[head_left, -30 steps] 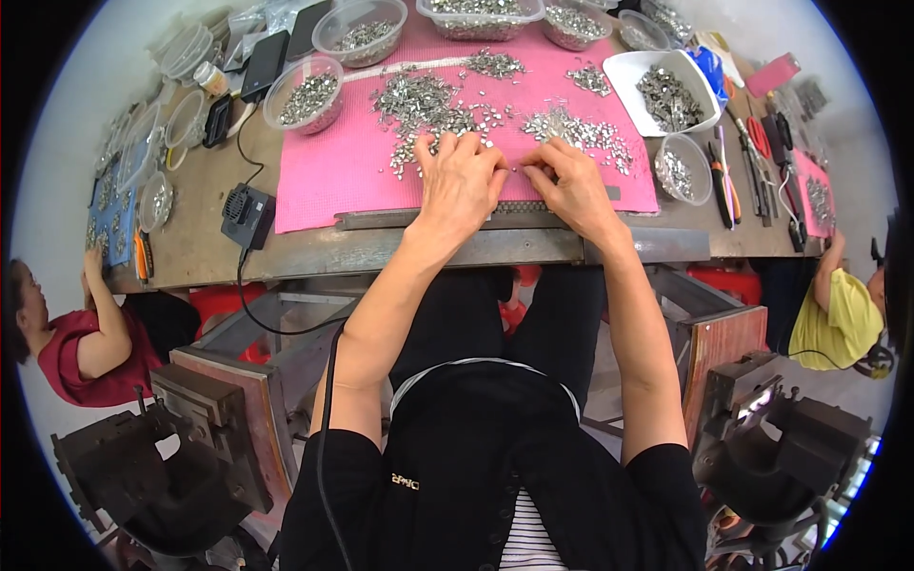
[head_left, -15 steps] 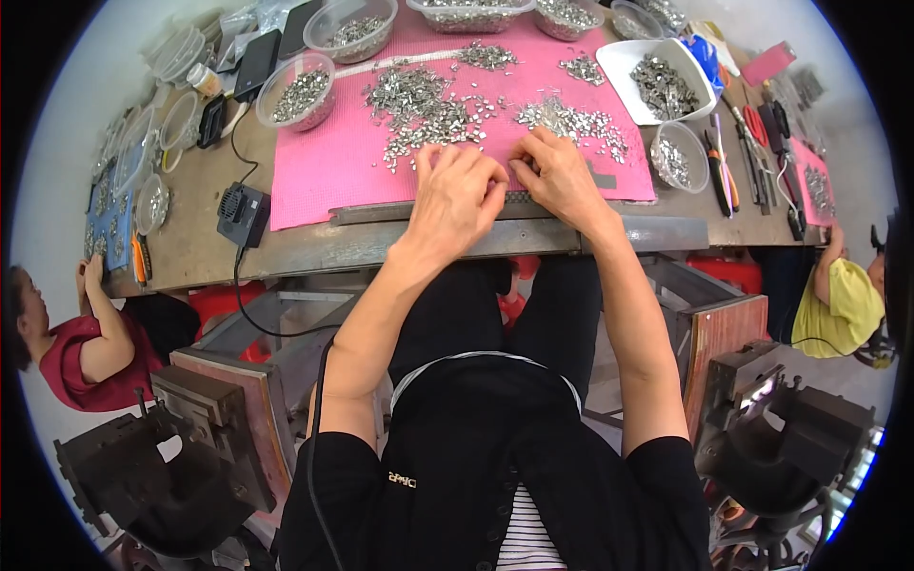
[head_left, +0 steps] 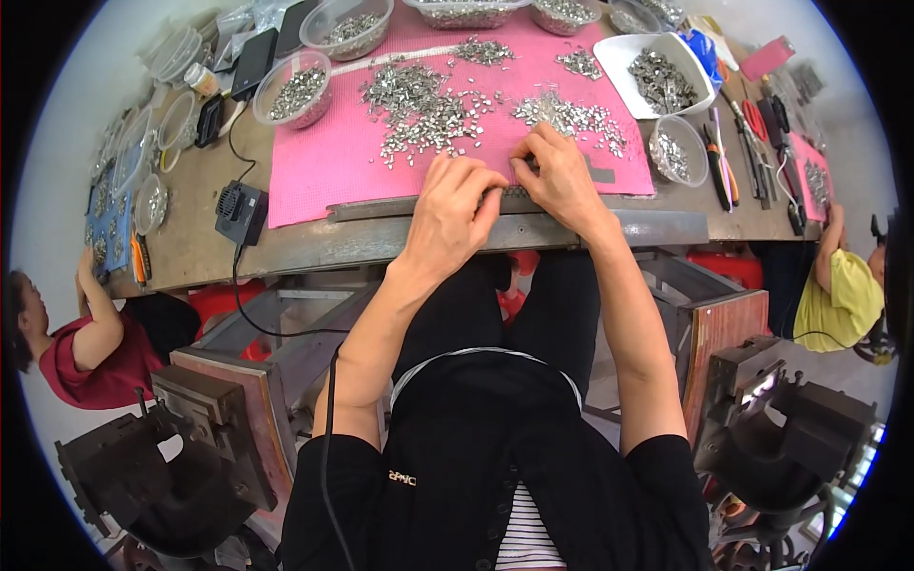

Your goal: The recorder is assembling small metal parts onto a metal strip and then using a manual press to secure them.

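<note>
My left hand (head_left: pixel 455 207) is at the near edge of the pink mat (head_left: pixel 314 167), thumb and fingertips pinched together above a dark metal bar (head_left: pixel 373 208). Just right of it, my right hand (head_left: pixel 560 179) has its fingers curled in a pinch at the same bar. Whatever lies between the fingertips is too small or hidden to make out. Beyond my left hand spreads a large heap of small silvery metal pieces (head_left: pixel 419 109). Another loose pile of bright pieces (head_left: pixel 571 117) lies just past my right hand. A flat grey piece (head_left: pixel 602 176) rests beside my right hand.
Clear plastic tubs of metal pieces (head_left: pixel 297 93) (head_left: pixel 678 152) flank the mat, with a white tray (head_left: pixel 614 62) at the far right. Pliers (head_left: pixel 716 167) lie at the right; a black power adapter (head_left: pixel 240 211) sits left. One person works on each side.
My left hand has shifted slightly down and left, its fingers straightening a little. My right hand stays nearly in place. The person at the left has moved an arm.
</note>
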`<state>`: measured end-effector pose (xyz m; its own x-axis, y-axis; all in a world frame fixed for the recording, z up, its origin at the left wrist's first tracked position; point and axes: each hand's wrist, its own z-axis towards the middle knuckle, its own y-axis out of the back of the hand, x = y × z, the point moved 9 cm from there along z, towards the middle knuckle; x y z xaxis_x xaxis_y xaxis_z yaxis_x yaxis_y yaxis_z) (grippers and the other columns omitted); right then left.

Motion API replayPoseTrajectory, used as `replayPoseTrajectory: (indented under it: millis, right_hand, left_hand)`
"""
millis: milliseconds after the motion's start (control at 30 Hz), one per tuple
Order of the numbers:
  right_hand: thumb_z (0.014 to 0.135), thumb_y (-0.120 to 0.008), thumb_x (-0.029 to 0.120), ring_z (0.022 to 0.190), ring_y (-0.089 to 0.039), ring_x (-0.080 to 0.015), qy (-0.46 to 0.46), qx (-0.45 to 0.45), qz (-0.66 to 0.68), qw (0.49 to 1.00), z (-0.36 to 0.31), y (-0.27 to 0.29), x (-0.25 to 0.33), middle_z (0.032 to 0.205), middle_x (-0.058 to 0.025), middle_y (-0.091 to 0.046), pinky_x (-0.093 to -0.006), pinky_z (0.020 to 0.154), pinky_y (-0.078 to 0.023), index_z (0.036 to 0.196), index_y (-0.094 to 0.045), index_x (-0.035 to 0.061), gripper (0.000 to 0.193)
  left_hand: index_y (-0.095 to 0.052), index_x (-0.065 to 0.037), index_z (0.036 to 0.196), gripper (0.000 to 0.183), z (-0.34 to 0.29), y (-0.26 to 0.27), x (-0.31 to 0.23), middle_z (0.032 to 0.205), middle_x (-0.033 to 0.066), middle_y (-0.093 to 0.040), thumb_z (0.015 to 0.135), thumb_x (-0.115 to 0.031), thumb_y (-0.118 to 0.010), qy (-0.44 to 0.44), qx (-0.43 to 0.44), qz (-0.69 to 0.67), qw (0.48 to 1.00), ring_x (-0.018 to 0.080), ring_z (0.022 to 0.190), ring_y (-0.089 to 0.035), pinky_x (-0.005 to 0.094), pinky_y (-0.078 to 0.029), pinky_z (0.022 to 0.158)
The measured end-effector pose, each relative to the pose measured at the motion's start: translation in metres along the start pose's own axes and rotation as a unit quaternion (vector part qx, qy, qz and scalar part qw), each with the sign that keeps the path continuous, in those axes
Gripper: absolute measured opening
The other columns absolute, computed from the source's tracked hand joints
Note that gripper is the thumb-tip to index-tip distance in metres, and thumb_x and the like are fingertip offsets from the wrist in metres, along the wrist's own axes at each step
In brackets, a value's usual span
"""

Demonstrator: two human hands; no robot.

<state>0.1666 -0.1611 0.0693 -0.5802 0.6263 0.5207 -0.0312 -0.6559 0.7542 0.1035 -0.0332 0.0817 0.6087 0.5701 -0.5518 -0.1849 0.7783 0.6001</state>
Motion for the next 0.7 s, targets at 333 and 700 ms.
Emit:
replayPoseTrajectory:
  millis: [333,700]
  right_hand:
    - [0.081,-0.074,0.002,0.088,-0.058,-0.0277,0.054,-0.014,0.05,0.997,-0.032,0.017,0.031,0.091,-0.0079,-0.059,-0.0389,0.079,-0.044,0.089,-0.062,0.004,0.015]
    - [0.081,-0.076,0.004,0.089,-0.062,-0.0252,0.121,-0.083,-0.02,0.989,-0.036,0.02,0.044,0.094,-0.0059,-0.065,-0.0385,0.08,-0.044,0.093,-0.069,0.0066,0.014]
  left_hand:
    - [-0.071,-0.007,0.099,0.021,-0.011,0.007,-0.002,0.098,0.0064,-0.065,0.08,-0.01,-0.079,0.024,-0.073,0.072,0.994,0.0287,0.096,-0.058,0.0475,-0.043,0.094]
    - [-0.073,-0.014,0.092,0.005,-0.025,0.068,0.056,0.087,0.0002,-0.068,0.088,-0.017,-0.073,0.164,-0.109,0.171,0.965,0.0225,0.087,-0.058,0.041,-0.036,0.093]
